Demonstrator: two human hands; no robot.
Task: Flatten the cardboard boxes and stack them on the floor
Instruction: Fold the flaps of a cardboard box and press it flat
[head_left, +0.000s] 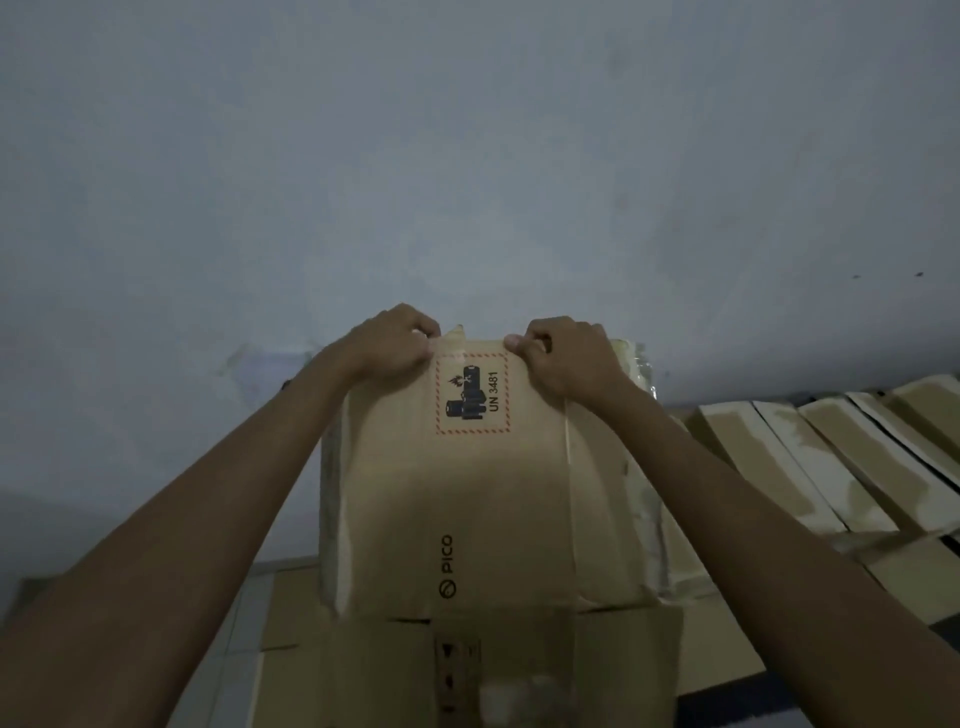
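Observation:
A brown cardboard box (457, 499) fills the middle of the head view, printed with a red-bordered battery label reading UN 3481 and the word PICO. Clear tape runs down its right side. My left hand (387, 345) grips the far top edge of the box left of the label. My right hand (566, 358) grips the same edge right of the label, thumb on the front face. Both arms reach forward along the box's sides. Below the box lies flat cardboard (519, 670) with a taped strip.
A row of flattened cardboard pieces (831, 457) leans along the floor at the right, by the wall. A pale grey wall (467, 156) stands directly behind the box. Pale floor tiles (244, 623) show at the lower left.

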